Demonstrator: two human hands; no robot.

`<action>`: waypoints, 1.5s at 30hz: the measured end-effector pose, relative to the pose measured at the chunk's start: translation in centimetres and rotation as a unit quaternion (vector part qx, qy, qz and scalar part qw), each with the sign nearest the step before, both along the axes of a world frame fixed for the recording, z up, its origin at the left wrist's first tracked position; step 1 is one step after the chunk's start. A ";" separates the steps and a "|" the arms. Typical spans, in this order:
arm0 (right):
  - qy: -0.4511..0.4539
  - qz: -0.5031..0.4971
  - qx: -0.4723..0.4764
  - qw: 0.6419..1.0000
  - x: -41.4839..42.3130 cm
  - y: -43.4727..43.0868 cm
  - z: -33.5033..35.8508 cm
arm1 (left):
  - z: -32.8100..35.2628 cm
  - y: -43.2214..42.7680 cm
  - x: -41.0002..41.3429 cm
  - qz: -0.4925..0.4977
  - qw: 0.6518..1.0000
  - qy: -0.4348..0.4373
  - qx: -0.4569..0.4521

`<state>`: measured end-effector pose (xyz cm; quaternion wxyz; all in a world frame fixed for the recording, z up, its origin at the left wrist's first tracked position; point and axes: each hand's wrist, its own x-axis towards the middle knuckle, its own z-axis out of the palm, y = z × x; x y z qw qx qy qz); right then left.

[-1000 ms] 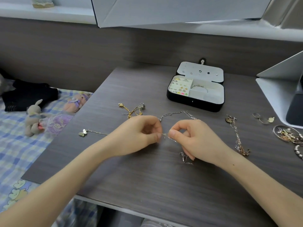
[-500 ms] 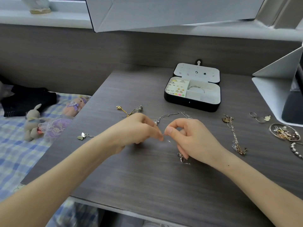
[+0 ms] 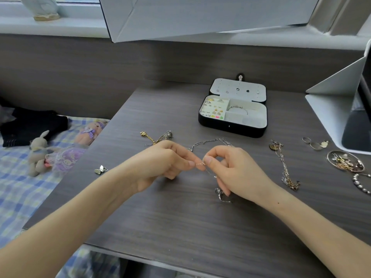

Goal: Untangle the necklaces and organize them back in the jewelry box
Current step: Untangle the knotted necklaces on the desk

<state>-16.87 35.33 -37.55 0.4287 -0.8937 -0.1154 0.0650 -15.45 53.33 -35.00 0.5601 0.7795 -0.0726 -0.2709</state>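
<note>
A thin silver necklace (image 3: 208,141) loops across the dark wooden table (image 3: 180,217) behind my hands. My left hand (image 3: 166,163) and my right hand (image 3: 234,169) meet above the table and both pinch the chain's clasp end between thumb and forefinger. A small silver pendant (image 3: 219,192) hangs from the chain under my right hand. The black jewelry box (image 3: 232,128) stands open at the back, with rings, earrings and a bangle inside. A gold and silver tangle (image 3: 156,137) lies behind my left hand. Another tangled chain (image 3: 285,167) lies to the right.
A butterfly charm (image 3: 100,169) sits near the table's left edge. Rings (image 3: 313,143), a small dish of jewelry (image 3: 345,163) and a beaded bracelet (image 3: 361,185) lie at the right. A white stand (image 3: 331,109) occupies the back right. Plush toys (image 3: 38,153) lie on the bed to the left.
My fingertips came together half a second ago and have now parted slightly, with a short bit of chain and clasp showing between them. The butterfly charm's chain has slid under my left arm.
</note>
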 end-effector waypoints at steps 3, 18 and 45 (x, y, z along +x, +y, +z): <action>-0.004 0.004 -0.003 1.000 0.0 0.0 -0.1 | -0.1 0.3 0.1 -0.003 1.000 0.004 -0.011; -0.092 0.016 -0.156 0.983 -0.5 -0.1 -0.2 | 3.3 5.0 -0.7 0.084 0.983 -0.082 -0.144; 0.173 0.173 0.223 0.944 -2.5 7.4 3.0 | 7.8 8.6 1.0 0.359 0.900 -0.150 -0.197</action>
